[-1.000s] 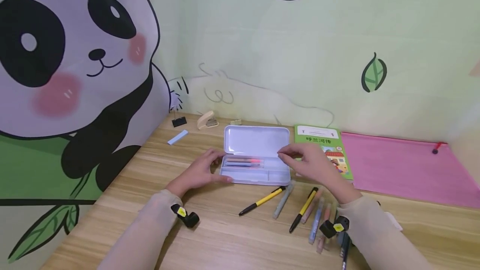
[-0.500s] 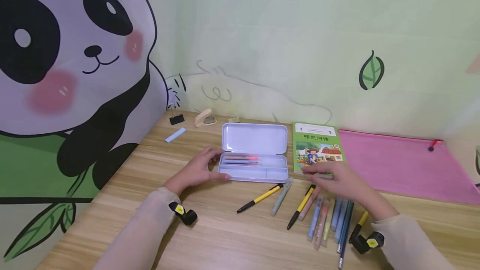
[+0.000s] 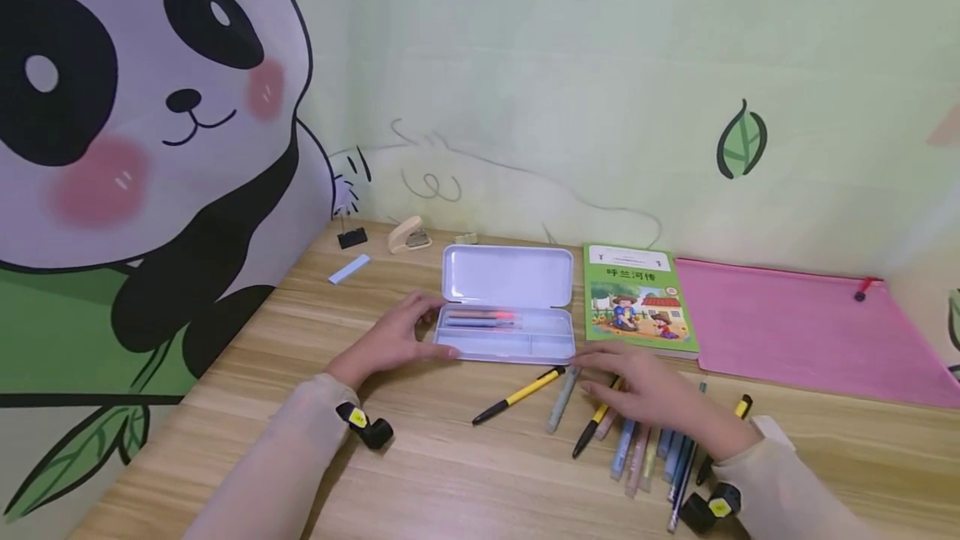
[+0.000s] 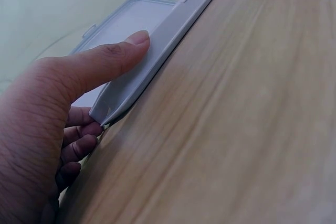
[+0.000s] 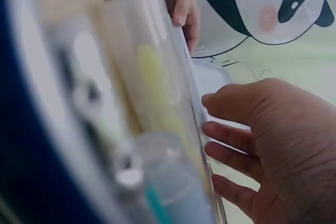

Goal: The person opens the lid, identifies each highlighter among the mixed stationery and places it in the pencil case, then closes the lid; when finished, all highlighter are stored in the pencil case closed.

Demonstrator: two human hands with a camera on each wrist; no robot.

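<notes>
A white pencil case (image 3: pixel 507 275) lies with its lid raised, several pens (image 3: pixel 480 320) in its back compartment. My left hand (image 3: pixel 393 344) grips its left end; in the left wrist view the thumb (image 4: pixel 118 59) presses the front wall while the fingers curl around the corner. Over the loose pens, my right hand (image 3: pixel 645 386) holds nothing, its fingers slightly bent and fingertips close to the case's front right corner. Beneath or beside it lie a grey marker (image 3: pixel 561 402), a yellow-and-black pen (image 3: pixel 588 430) and a blue marker (image 3: pixel 622 450). Another yellow-and-black pen (image 3: pixel 519 395) lies before the case.
Behind the case are a binder clip (image 3: pixel 352 237), a stapler (image 3: pixel 409 236) and a light blue strip (image 3: pixel 349 269). A green book (image 3: pixel 637 298) and a pink zip pouch (image 3: pixel 787 332) lie to the right. More markers and pencils (image 3: pixel 681 482) lie near the right wrist.
My right hand has drawn back from the case's compartments, swung right past the book, then come down and left over the loose pens. The left hand keeps its grip on the case.
</notes>
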